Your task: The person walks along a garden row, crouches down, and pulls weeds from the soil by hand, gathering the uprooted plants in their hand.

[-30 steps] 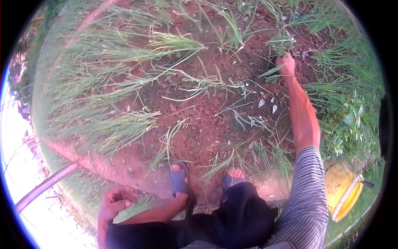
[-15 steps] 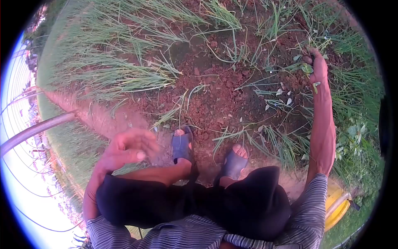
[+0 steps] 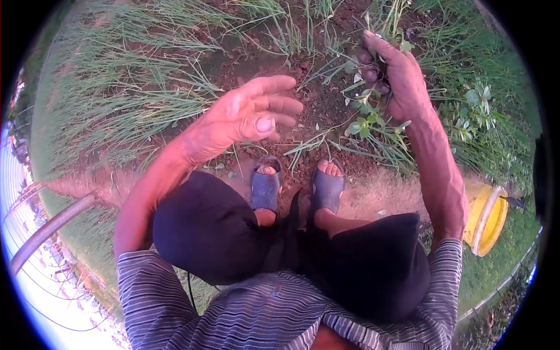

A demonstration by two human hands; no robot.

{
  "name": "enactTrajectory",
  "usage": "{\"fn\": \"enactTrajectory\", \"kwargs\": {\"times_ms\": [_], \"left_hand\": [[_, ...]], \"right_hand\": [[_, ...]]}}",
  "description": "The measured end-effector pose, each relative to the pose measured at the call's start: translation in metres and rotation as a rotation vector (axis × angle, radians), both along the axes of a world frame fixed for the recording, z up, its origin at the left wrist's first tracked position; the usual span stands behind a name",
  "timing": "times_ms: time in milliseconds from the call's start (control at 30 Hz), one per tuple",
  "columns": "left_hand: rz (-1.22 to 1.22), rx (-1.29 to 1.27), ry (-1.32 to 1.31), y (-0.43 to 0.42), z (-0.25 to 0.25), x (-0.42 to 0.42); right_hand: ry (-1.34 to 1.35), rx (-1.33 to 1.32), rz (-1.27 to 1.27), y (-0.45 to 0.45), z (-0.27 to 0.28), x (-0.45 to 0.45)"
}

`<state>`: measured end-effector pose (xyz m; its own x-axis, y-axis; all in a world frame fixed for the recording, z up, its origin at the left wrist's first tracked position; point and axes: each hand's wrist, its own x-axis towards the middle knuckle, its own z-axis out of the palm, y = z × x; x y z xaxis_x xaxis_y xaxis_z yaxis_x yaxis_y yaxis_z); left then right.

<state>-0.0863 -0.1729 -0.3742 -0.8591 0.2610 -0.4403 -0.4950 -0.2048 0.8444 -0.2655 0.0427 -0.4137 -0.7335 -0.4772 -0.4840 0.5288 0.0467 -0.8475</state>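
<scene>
Over soil (image 3: 319, 109) forward-left of the bucket (image 3: 487, 221), weeds (image 3: 366, 126) are enclosed by the curled right grip (image 3: 402, 76), left grip (image 3: 233, 119) spread empty; some could be dropped by slackening.

Your left hand (image 3: 248, 114) and right hand (image 3: 402, 76) are out over the soil bed (image 3: 319, 109) before you.

Your sandals (image 3: 266, 191) stand side by side on the path (image 3: 373, 201) along the bed's near edge. Your left hand is above the bed, left of its middle; your right hand is toward its right edge and farther forward, with a sprig (image 3: 366, 123) in it, on the side facing your left hand. Grass-like plants (image 3: 134, 114) fill the bed's left side. At its right edge, a broad-leaved plant (image 3: 479, 104) stands beyond your right forearm; nearer you, a bucket (image 3: 490, 221) lies just right of that forearm. A pole (image 3: 55, 231) lies left of your left forearm.
</scene>
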Motion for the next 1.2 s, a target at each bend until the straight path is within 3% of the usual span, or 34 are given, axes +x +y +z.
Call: {"fn": "enactTrajectory", "kwargs": {"times_ms": [67,133,200,267,400,433,567,667,700,800,867,1000,1067,1200], "left_hand": [[-0.012,0.192,0.035,0.017,-0.024,-0.017],[0.014,0.403,0.056,0.04,-0.039,-0.033],[0.082,0.484,0.024,0.06,-0.042,-0.038],[0.13,0.663,-0.101,0.066,-0.053,-0.04],[0.142,0.755,-0.3,0.083,-0.059,-0.043],[0.087,0.787,-0.338,0.088,-0.06,-0.044],[0.021,0.602,-0.289,0.101,-0.055,-0.041],[-0.042,0.484,-0.261,0.086,-0.059,-0.049],[0.081,0.41,-0.343,0.094,-0.036,-0.046],[-0.159,0.506,-0.311,0.056,-0.061,-0.064],[-0.114,0.605,-0.229,0.05,-0.063,-0.066],[0.001,0.831,-0.27,0.023,-0.081,-0.079],[0.046,0.824,-0.253,0.012,-0.081,-0.08],[0.177,0.808,-0.263,-0.006,-0.079,-0.077]], "right_hand": [[0.084,0.121,0.022,-0.009,0.006,0.038],[0.21,0.06,0.005,-0.018,0.014,0.073],[0.776,0.282,0.0,-0.021,-0.014,0.092],[1.143,0.442,-0.027,-0.011,-0.019,0.1],[1.378,0.776,0.058,0.013,-0.013,0.108],[1.307,0.817,0.145,0.018,-0.016,0.11],[1.156,0.89,0.11,0.022,0.002,0.131],[0.879,0.731,0.19,0.021,0.019,0.134],[0.716,0.628,0.259,0.021,0.035,0.131],[0.568,0.388,0.088,0.034,0.039,0.135],[0.408,0.603,0.057,0.052,0.048,0.131],[0.315,0.922,0.296,0.096,0.059,0.124],[0.315,1.086,0.554,0.118,0.057,0.112],[0.536,1.484,0.546,0.194,-0.003,0.076]]}}
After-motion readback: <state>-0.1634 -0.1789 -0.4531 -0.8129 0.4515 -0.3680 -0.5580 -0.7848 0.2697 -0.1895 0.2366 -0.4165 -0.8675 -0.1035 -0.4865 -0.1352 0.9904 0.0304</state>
